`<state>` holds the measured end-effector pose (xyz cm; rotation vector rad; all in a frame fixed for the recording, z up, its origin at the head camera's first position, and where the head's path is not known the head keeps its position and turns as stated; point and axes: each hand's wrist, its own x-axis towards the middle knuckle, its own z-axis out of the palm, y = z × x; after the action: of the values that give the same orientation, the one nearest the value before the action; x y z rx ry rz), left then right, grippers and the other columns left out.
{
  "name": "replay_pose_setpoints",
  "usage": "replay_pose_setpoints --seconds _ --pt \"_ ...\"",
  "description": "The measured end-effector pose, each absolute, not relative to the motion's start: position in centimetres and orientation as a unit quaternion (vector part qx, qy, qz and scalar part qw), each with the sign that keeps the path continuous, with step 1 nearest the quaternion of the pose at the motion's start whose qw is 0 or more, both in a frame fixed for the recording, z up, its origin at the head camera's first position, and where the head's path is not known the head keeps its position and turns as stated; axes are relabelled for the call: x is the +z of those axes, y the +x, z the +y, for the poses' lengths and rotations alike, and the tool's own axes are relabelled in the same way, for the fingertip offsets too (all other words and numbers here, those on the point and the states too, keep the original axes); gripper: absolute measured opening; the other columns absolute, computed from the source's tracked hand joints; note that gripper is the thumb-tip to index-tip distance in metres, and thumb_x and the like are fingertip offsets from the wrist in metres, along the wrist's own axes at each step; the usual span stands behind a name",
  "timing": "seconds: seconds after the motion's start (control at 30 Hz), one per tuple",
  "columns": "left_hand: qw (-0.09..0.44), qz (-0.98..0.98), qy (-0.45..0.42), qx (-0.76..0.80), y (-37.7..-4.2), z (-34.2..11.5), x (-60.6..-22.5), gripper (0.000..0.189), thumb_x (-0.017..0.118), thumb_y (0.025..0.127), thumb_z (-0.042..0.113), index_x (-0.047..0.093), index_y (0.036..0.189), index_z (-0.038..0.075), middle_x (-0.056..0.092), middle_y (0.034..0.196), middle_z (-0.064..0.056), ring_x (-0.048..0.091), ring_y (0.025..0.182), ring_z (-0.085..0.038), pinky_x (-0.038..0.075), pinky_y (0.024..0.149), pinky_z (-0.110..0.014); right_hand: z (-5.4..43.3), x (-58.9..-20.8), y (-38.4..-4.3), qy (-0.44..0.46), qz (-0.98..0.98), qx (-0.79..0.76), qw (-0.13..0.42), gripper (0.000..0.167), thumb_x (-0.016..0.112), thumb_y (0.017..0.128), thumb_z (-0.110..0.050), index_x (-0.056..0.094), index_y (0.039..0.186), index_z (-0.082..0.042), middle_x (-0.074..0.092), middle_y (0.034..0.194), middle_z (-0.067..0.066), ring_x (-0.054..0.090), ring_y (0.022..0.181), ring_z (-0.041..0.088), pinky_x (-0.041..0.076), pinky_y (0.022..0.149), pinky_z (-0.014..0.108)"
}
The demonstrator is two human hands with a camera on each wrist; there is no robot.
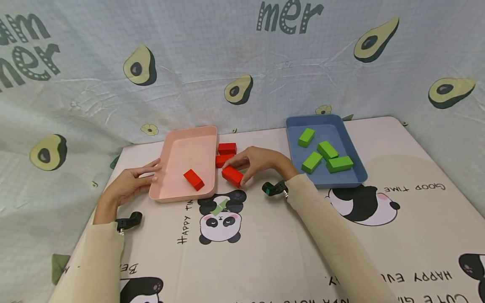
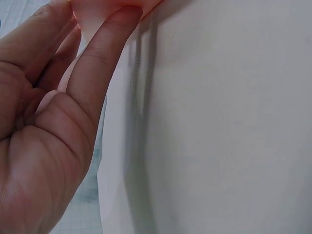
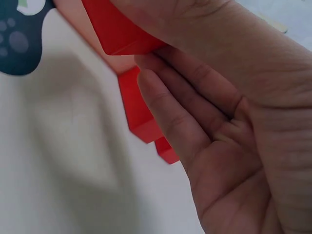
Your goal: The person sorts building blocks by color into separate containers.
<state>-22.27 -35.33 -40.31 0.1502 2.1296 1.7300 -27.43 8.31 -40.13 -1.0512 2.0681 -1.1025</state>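
My right hand pinches a red block between thumb and fingers, just right of the pink tray. The right wrist view shows the same held block up close, with the other fingers stretched behind it. At the tray's left side, my left hand holds the rim, its thumb against the outer wall in the left wrist view. One red block lies inside the pink tray. Two more red blocks, a farther one and a nearer one partly hidden by my right fingers, sit beside its right wall.
A blue tray stands to the right with several green blocks in it. Behind both trays hangs a pale curtain printed with avocados. The tablecloth bears panda drawings and lettering.
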Motion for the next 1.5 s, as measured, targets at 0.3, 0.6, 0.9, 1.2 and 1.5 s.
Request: replay_pose_setpoints --seconds 0.3,0.6,0.9,1.2,1.5 --pt "0.197 0.758 0.047 0.62 -22.2 -35.4 -40.2 0.053 0.068 0.097 0.006 0.051 0.147 0.003 0.026 0.166 0.008 0.059 0.117 0.007 0.057 0.091 -0.024 7.8 -38.8 -27.0 -0.399 0.76 -0.427 0.285 0.068 0.091 0.077 -0.012 0.063 0.14 -0.007 0.062 0.141 0.009 0.059 0.131 0.023 0.052 0.103 0.027" --pt "0.194 0.758 0.049 0.62 -22.2 -35.4 -40.2 0.053 0.068 0.097 0.006 0.051 0.147 0.003 0.028 0.165 0.01 0.059 0.117 0.008 0.057 0.091 -0.023 7.3 -38.5 -26.6 -0.404 0.764 -0.417 0.282 0.066 0.09 0.078 -0.014 0.064 0.139 -0.008 0.063 0.14 0.01 0.06 0.129 0.024 0.054 0.1 0.027" --pt "0.192 0.76 0.048 0.619 -22.1 -35.3 -40.1 0.054 0.069 0.097 0.006 0.05 0.147 0.002 0.027 0.166 0.009 0.058 0.117 0.008 0.057 0.091 -0.022 7.2 -38.6 -26.5 -0.404 0.762 -0.417 0.285 0.064 0.09 0.078 -0.015 0.065 0.138 -0.009 0.063 0.14 0.009 0.059 0.13 0.024 0.054 0.1 0.027" --pt "0.192 0.762 0.049 0.616 -21.8 -35.2 -40.0 0.061 0.07 0.096 0.007 0.043 0.15 -0.003 0.023 0.167 0.005 0.058 0.118 0.008 0.057 0.091 -0.023 7.3 -38.5 -26.4 -0.427 0.754 -0.416 0.276 0.064 0.09 0.078 -0.014 0.065 0.137 -0.007 0.062 0.14 0.01 0.06 0.129 0.024 0.054 0.1 0.027" --pt "0.185 0.756 0.053 0.625 -21.5 -35.3 -40.1 0.06 0.069 0.096 0.004 0.042 0.148 -0.007 0.023 0.167 0.002 0.058 0.118 0.008 0.057 0.09 -0.023 7.3 -38.0 -26.3 -0.413 0.761 -0.417 0.275 0.067 0.091 0.078 -0.015 0.064 0.139 -0.008 0.062 0.141 0.009 0.059 0.131 0.023 0.053 0.101 0.027"
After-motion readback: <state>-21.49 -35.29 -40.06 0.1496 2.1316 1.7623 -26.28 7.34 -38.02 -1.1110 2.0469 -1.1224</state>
